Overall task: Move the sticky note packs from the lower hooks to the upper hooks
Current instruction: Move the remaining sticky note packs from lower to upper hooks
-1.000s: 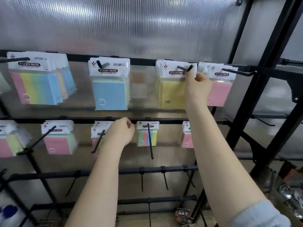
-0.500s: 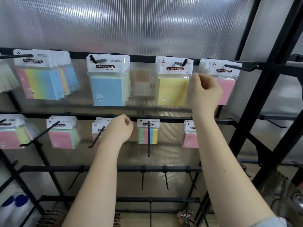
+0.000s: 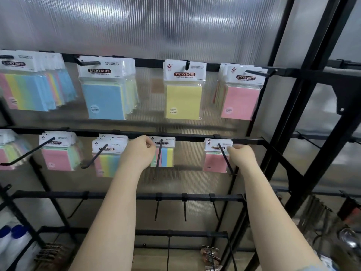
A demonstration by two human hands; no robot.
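Sticky note packs hang on two rows of black hooks. On the upper row are a striped stack (image 3: 23, 89), a blue stack (image 3: 106, 94), a yellow pack (image 3: 183, 92) and a pink stack (image 3: 241, 96). The lower row holds a pink-green stack (image 3: 58, 155), a pastel striped stack (image 3: 108, 161), a small striped pack (image 3: 165, 155) and a small pink pack (image 3: 214, 162). My left hand (image 3: 139, 152) is curled, its thumb and forefinger pinching the left edge of the small striped pack's header. My right hand (image 3: 242, 156) is curled at the right edge of the small pink pack's header, pinching it.
A third rail (image 3: 121, 195) below carries several bare hooks. Black frame uprights (image 3: 312, 118) stand at the right. Blue-capped white bottles (image 3: 11, 239) sit at the bottom left, and metal items (image 3: 349, 237) at the bottom right. A ribbed translucent panel (image 3: 156, 26) backs the rack.
My right hand left the upper yellow pack's hook and came down to the small pink pack on the lower row. My left hand stayed at the lower rail, now closer to the striped pack.
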